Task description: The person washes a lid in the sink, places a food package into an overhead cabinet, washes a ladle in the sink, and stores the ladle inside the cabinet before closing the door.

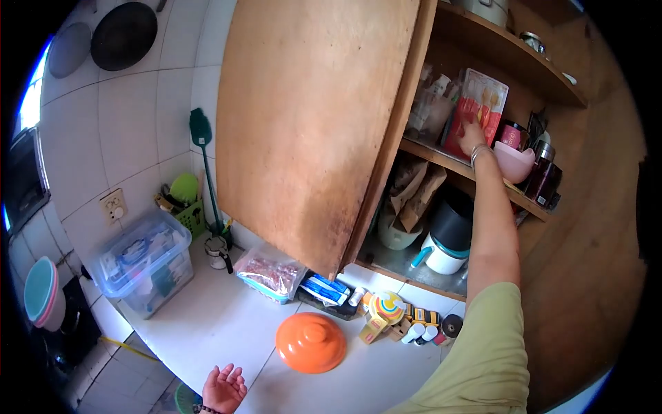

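Observation:
My right hand [471, 138] reaches into the wall cabinet's middle shelf, its fingers bent against the front of a red blister pack [491, 103] with several light-coloured utensil-like shapes behind clear plastic. The pack stands tilted on the shelf, between a clear plastic bin [429, 114] and a pink bowl [514, 163]. A dark jar with a pink label [511, 133] rests behind the bowl. Low over the counter's front edge, my left hand [224, 388] is palm up and holds nothing, fingers loosely apart. An orange lid [310, 343] lies on the counter to its right.
The open cabinet door [303, 131] hangs over the counter. Below my right arm, the lower shelf bears a white-and-black appliance [447, 254] and a paper bag [420, 196]. Small boxes and bottles [414, 324], a packed bag [270, 270] and a storage box [148, 259] line the counter.

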`<state>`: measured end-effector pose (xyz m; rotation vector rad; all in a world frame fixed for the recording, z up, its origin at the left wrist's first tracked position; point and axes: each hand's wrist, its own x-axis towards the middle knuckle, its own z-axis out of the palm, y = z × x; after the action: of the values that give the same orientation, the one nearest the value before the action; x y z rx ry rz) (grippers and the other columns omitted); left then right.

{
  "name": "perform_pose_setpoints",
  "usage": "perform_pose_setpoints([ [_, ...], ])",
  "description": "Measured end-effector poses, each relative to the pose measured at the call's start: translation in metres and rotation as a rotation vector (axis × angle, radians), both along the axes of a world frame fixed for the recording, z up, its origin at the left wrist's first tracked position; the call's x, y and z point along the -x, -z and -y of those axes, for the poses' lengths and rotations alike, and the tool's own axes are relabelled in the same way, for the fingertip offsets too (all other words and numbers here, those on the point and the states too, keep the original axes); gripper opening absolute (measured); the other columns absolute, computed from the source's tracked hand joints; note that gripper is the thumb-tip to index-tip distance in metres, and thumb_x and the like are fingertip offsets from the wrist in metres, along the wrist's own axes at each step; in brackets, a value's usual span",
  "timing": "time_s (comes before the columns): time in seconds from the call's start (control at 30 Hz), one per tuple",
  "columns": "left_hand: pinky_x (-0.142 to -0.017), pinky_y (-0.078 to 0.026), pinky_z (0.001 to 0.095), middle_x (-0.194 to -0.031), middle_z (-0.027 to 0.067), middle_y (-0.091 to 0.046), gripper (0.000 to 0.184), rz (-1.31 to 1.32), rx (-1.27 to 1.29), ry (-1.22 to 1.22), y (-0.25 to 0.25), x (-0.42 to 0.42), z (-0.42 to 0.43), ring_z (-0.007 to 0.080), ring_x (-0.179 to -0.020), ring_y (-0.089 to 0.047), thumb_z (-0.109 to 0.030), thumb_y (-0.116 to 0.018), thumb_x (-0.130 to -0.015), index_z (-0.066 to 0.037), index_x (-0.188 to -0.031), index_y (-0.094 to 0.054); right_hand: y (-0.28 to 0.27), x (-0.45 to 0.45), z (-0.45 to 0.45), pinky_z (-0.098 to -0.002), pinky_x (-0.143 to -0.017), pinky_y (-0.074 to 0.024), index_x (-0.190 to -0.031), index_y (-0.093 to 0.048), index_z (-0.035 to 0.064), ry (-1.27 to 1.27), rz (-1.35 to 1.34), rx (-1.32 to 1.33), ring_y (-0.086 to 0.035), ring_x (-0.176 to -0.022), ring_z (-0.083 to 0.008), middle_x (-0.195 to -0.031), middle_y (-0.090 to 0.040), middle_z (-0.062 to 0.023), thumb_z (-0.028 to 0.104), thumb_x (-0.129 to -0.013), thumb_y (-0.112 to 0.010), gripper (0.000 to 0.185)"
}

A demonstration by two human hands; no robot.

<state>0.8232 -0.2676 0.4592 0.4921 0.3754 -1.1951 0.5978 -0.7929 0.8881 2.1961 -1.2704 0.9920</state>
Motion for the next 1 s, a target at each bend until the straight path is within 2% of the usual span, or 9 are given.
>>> perform_pose_setpoints([
  [0.27,-0.064,-0.044,0.0329,-0.083,0.0101,-0.059,0.036,-0.035,-0.052,-0.031,-0.003,0.004,-0.005,0.0222,-0.072,-0.054,-0.038,-0.041,-0.080,-0.005,-0.088,-0.055,0.009,0.004,-0.016,-0.0319,-0.095,-0.0285,-0.114,-0.041,0.0017,-0.033,0.024,0.017,-0.033,-0.112,-0.0355,-0.122,-0.030,-0.0252,0.012,-0.063,-0.062,0.056],
  [0.4,-0.064,-0.044,0.0329,-0.082,0.0102,-0.058,0.037,-0.015,0.009,-0.019,-0.009,0.007,-0.008,0.0221,-0.071,-0.054,-0.038,-0.041,-0.080,-0.005,-0.088,-0.055,0.011,-0.003,-0.037,-0.0346,-0.091,-0.0323,-0.114,-0.040,0.0029,-0.041,0.016,0.014,-0.035,-0.110,-0.0360,-0.125,-0.025,-0.0254,0.012,-0.067,-0.059,0.051],
  [0.47,-0.064,-0.044,0.0331,-0.082,0.0106,-0.058,0.037,-0.010,-0.001,-0.016,-0.009,0.008,-0.008,0.0226,-0.070,-0.055,-0.038,-0.041,-0.081,-0.005,-0.088,-0.055,0.011,-0.009,-0.043,-0.0360,-0.088,-0.0346,-0.112,-0.041,0.0021,-0.129,0.123,0.082,-0.039,-0.107,-0.0351,-0.122,-0.032,-0.0239,0.012,-0.068,-0.059,0.049],
  [0.5,-0.064,-0.044,0.0331,-0.082,0.0106,-0.058,0.037,-0.009,0.001,-0.015,-0.007,0.008,-0.008,0.0226,-0.070,-0.055,-0.038,-0.041,-0.081,-0.005,-0.088,-0.055,0.011,-0.013,-0.045,-0.0380,-0.083,-0.0377,-0.115,-0.038,0.0029,-0.163,0.125,0.137,-0.045,-0.099,-0.0358,-0.111,-0.044,-0.0237,0.013,-0.070,-0.057,0.050],
  [0.53,-0.064,-0.044,0.0334,-0.082,0.0108,-0.058,0.037,-0.024,0.009,-0.015,-0.006,0.008,-0.008,0.0228,-0.070,-0.055,-0.038,-0.041,-0.081,-0.005,-0.088,-0.055,0.009,-0.017,-0.048,-0.0380,-0.083,-0.0377,-0.115,-0.038,0.0029,-0.163,0.126,0.137,-0.045,-0.099,-0.0358,-0.111,-0.044,-0.0237,0.013,-0.070,-0.057,0.050],
  [0.63,-0.065,-0.044,0.0338,-0.083,0.0111,-0.058,0.036,-0.025,0.027,-0.014,-0.005,0.008,-0.011,0.0233,-0.071,-0.054,-0.037,-0.041,-0.080,-0.005,-0.088,-0.055,0.008,-0.036,-0.055,-0.0384,-0.076,-0.0406,-0.118,-0.032,0.0086,-0.202,0.276,0.064,-0.053,-0.084,-0.0368,-0.091,-0.055,-0.0220,0.031,-0.072,-0.055,0.056],
  [0.77,-0.065,-0.044,0.0342,-0.083,0.0110,-0.058,0.036,-0.026,0.013,-0.044,-0.007,0.005,-0.016,0.0236,-0.072,-0.054,-0.037,-0.042,-0.080,-0.005,-0.088,-0.055,0.000,-0.052,-0.057,-0.0385,-0.078,-0.0396,-0.117,-0.035,0.0082,-0.142,0.349,-0.011,-0.050,-0.091,-0.0364,-0.097,-0.053,-0.0231,0.033,-0.072,-0.056,0.055],
  [0.83,-0.065,-0.044,0.0341,-0.084,0.0108,-0.058,0.036,-0.023,0.001,-0.056,-0.007,0.003,-0.020,0.0234,-0.072,-0.054,-0.037,-0.043,-0.080,-0.005,-0.089,-0.055,-0.005,-0.049,-0.066,-0.0393,-0.080,-0.0388,-0.114,-0.037,0.0076,0.007,0.477,0.212,-0.047,-0.096,-0.0362,-0.101,-0.050,-0.0231,0.034,-0.070,-0.059,0.056],
  [1.0,-0.064,-0.044,0.0340,-0.084,0.0101,-0.058,0.035,0.005,-0.021,-0.051,-0.003,0.002,-0.025,0.0226,-0.072,-0.055,-0.038,-0.044,-0.079,-0.005,-0.089,-0.054,-0.008,-0.017,-0.061,-0.0370,-0.087,-0.0348,-0.112,-0.037,0.0069,0.166,0.429,0.268,-0.041,-0.102,-0.0324,-0.112,-0.042,-0.0167,0.029,-0.063,-0.066,0.061],
])
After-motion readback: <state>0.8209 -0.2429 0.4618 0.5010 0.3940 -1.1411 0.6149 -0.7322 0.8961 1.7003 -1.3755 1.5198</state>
